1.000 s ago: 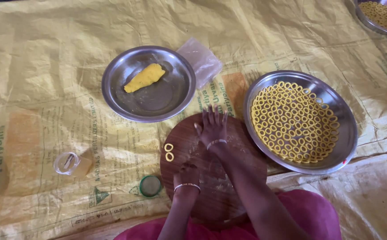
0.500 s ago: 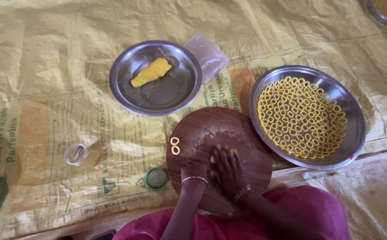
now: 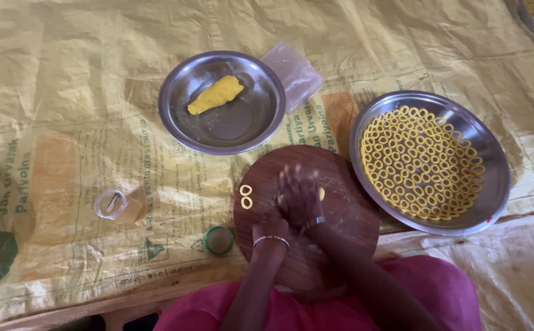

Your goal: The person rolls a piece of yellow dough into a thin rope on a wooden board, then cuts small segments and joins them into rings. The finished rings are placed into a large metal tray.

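Yellow dough strip [image 3: 321, 194] barely visible under blurred right hand [image 3: 301, 195].

Soft, warm daylight falls evenly, leaving only faint shadows. Both hands [image 3: 296, 199] are motion-blurred. Mild glare marks the steel plate [image 3: 187, 86] at 11 o'clock.

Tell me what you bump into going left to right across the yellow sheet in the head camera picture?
Small clear glass jar lying on its side → green round lid → two yellow dough rings on the round brown wooden board → big steel plate full of yellow rings.
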